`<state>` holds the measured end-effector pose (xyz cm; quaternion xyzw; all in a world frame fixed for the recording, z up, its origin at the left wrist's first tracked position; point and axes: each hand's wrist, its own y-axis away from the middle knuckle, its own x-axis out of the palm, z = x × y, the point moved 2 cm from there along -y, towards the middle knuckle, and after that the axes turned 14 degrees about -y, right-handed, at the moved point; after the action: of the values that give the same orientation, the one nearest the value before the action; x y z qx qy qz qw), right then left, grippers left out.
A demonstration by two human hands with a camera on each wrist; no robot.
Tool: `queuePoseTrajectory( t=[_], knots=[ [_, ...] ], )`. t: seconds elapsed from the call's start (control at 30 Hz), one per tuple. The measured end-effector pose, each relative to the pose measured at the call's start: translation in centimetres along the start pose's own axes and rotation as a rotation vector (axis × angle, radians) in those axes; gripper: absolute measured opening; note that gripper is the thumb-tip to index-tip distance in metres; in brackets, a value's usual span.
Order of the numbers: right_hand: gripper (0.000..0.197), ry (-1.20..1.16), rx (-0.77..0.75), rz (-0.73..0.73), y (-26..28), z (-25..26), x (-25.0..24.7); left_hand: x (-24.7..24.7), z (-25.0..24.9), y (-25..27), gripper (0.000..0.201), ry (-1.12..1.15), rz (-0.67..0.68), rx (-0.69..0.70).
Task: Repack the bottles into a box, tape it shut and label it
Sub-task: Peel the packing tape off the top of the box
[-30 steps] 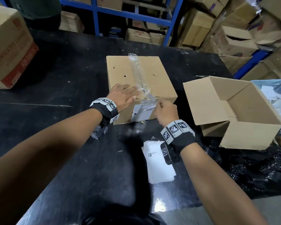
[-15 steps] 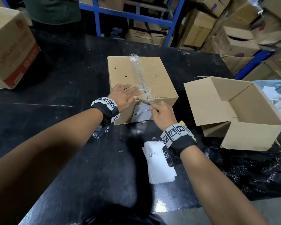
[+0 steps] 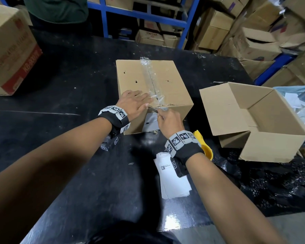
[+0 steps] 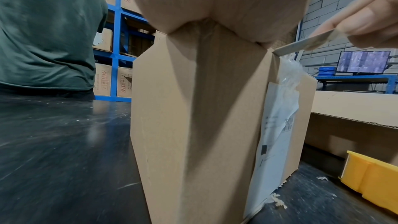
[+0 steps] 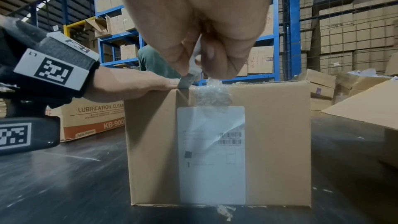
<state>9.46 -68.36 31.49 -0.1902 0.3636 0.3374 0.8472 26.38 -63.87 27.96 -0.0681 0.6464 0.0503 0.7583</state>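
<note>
A closed brown box (image 3: 167, 81) stands mid-table, its top seam covered by crinkled clear tape (image 3: 151, 80). A white label (image 5: 212, 151) sits on its near face. My left hand (image 3: 132, 103) presses flat on the near left part of the lid, fingers straight. My right hand (image 3: 167, 119) pinches a thin grey blade (image 5: 185, 83). The blade's tip touches the box's near top edge, just left of the tape and beside my left thumb. The left wrist view shows the blade (image 4: 301, 45) slanting down to that edge. No bottles are visible.
An empty open box (image 3: 253, 120) stands to the right, with a yellow plastic piece (image 3: 203, 145) near my right wrist. A stack of white labels (image 3: 173, 178) lies in front. A large printed carton (image 3: 9, 50) sits far left. A person in green (image 3: 56, 9) stands behind the table.
My right hand has dropped from the loose tape end and turned, bringing the blade to the box's near top edge. The left hand has stayed flat on the lid.
</note>
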Motion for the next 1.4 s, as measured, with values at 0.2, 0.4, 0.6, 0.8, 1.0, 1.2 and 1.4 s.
queuePoseTrajectory(
  t=[0.2, 0.4, 0.6, 0.8, 1.0, 1.2, 1.4],
  knots=[
    [0.03, 0.014, 0.025, -0.008, 0.3, 0.0, -0.4, -0.1, -0.2, 0.0, 0.052, -0.014, -0.02, -0.001],
    [0.032, 0.044, 0.067, 0.016, -0.8, 0.7, 0.5, 0.0, -0.3, 0.1, 0.054, -0.074, -0.042, 0.02],
    [0.031, 0.063, 0.111, -0.015, -0.8, 0.3, 0.3, 0.2, -0.4, 0.0, 0.048, -0.079, -0.052, 0.011],
    [0.031, 0.122, 0.11, -0.017, -1.5, 0.1, 0.6, 0.0, -0.4, 0.0, 0.057, -0.085, -0.035, 0.024],
    [0.031, 0.117, 0.185, -0.073, -0.5, -1.1, -2.0, -0.2, -0.5, 0.1, 0.054, -0.057, -0.033, 0.006],
    [0.033, 0.177, 0.144, -0.048, -0.9, -2.0, -3.0, -0.3, -0.5, 0.4, 0.054, -0.05, -0.042, 0.012],
    [0.03, 0.243, 0.048, -0.155, 0.2, -0.8, -4.4, -0.5, -0.7, 0.5, 0.061, -0.081, 0.022, 0.01]
  ],
)
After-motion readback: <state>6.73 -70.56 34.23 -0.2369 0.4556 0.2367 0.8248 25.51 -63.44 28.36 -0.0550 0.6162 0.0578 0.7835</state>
